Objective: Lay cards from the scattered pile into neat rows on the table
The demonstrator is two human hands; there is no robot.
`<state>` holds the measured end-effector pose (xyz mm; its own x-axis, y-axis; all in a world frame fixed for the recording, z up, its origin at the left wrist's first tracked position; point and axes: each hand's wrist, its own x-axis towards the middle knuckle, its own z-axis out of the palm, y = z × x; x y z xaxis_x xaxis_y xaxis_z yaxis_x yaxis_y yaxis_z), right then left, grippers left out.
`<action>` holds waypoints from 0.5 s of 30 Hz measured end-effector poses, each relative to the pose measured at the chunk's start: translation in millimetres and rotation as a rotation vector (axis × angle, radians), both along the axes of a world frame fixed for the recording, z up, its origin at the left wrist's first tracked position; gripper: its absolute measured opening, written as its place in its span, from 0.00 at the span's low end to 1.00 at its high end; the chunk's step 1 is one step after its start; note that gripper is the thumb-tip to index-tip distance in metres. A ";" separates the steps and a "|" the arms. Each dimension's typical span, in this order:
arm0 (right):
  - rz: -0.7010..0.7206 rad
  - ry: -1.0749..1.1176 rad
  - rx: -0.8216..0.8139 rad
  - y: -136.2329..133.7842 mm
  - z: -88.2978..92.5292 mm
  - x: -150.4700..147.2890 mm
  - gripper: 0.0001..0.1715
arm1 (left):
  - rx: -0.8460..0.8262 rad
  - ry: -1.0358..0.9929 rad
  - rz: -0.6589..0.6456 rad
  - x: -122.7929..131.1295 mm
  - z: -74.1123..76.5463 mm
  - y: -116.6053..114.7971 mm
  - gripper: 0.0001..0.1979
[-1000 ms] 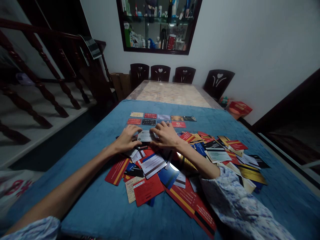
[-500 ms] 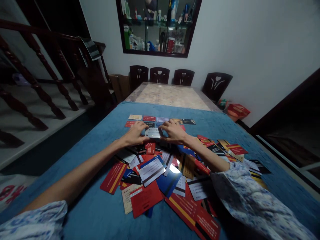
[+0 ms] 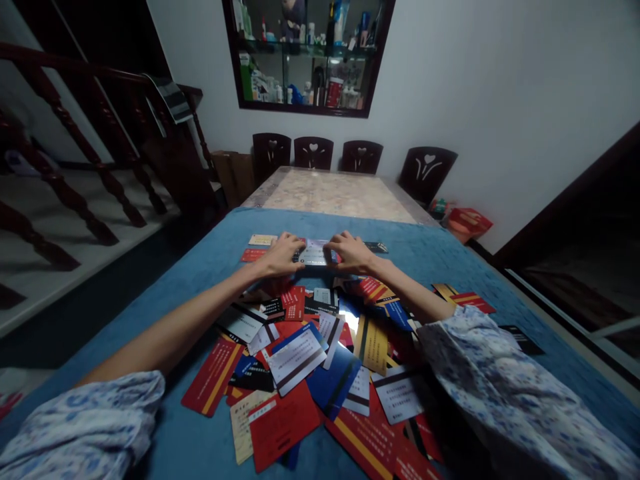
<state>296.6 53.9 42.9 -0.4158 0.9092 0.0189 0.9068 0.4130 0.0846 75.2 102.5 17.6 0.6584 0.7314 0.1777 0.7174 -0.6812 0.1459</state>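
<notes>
A silver-white bank card (image 3: 314, 254) is held by its two short ends, above the far rows of cards. My left hand (image 3: 281, 255) pinches its left end, and my right hand (image 3: 351, 253) grips the right end. Around them lie a cream card (image 3: 263, 239), a red card (image 3: 253, 255) and a black card (image 3: 377, 247); other cards in the rows are partly hidden by my hands. Nearer to me spreads a loose pile of overlapping cards, among them a white card (image 3: 297, 363), a blue card (image 3: 334, 385) and a red card (image 3: 286, 427).
A blue cloth (image 3: 165, 320) covers the near part of the table, with bare marble tabletop (image 3: 330, 193) beyond. Several dark chairs (image 3: 313, 155) stand at the far end. Wooden railing (image 3: 65, 173) runs along the left. A red bag (image 3: 469, 223) sits by the right wall.
Both hands have carried the silver-white card slightly farther from me, from the near edge of the rows to above them. The view has tilted and shifted a little.
</notes>
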 end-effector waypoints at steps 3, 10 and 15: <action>-0.018 -0.005 -0.010 8.9 2.1 5.3 0.22 | -0.022 0.036 0.027 9.4 4.4 10.6 0.23; -0.055 -0.021 -0.030 32.8 6.2 12.2 0.19 | -0.045 0.099 0.053 28.2 9.7 36.4 0.19; -0.083 -0.012 -0.047 53.6 -2.5 17.9 0.19 | -0.072 0.121 0.059 39.5 8.0 54.5 0.17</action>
<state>314.4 107.5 40.4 -0.3392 0.9402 -0.0296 0.9370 0.3405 0.0782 114.8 157.0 25.6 0.6273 0.7775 0.0453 0.7712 -0.6282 0.1031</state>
